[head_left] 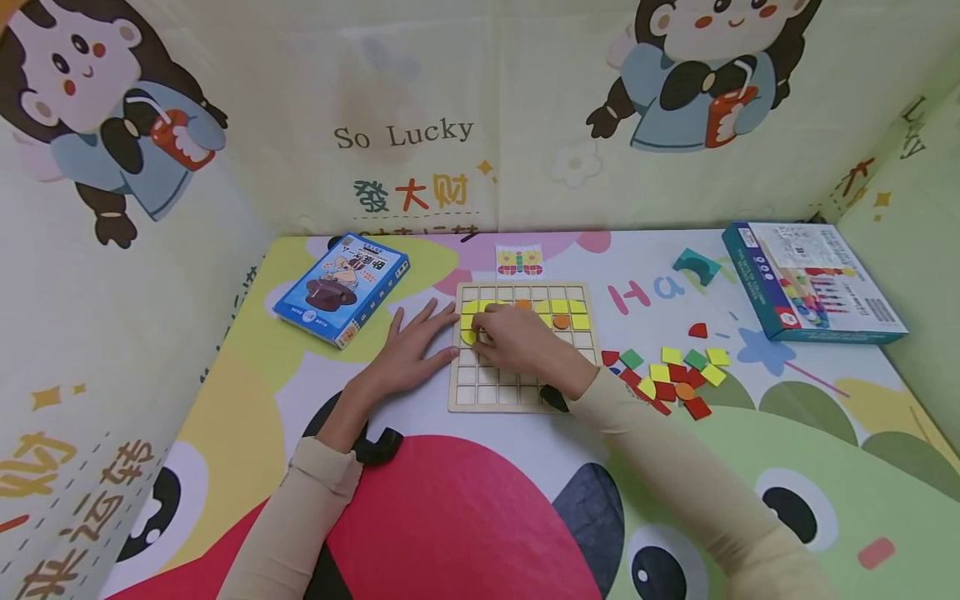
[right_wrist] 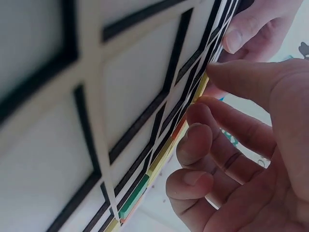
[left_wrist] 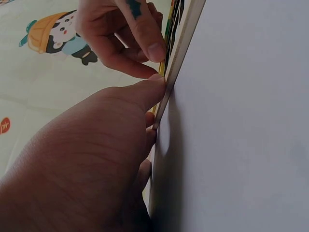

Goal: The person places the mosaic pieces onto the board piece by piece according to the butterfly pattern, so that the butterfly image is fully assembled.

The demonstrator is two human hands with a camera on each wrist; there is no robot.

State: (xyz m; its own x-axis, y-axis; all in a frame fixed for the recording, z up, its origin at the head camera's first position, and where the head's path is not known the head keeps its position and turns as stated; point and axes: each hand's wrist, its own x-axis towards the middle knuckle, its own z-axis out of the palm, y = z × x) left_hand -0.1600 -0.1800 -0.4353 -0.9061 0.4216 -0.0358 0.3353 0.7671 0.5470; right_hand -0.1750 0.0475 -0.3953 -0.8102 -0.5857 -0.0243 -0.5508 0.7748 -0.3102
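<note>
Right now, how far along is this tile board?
Looks done: yellow tiles and orange pieces sit in upper cells of the board. In hand: the right hand is at a yellow piece near the left edge; the left hand touches that edge. Probably remaining: visible lower cells look bare, and loose tiles lie to the right, though how many belong is unclear.
</note>
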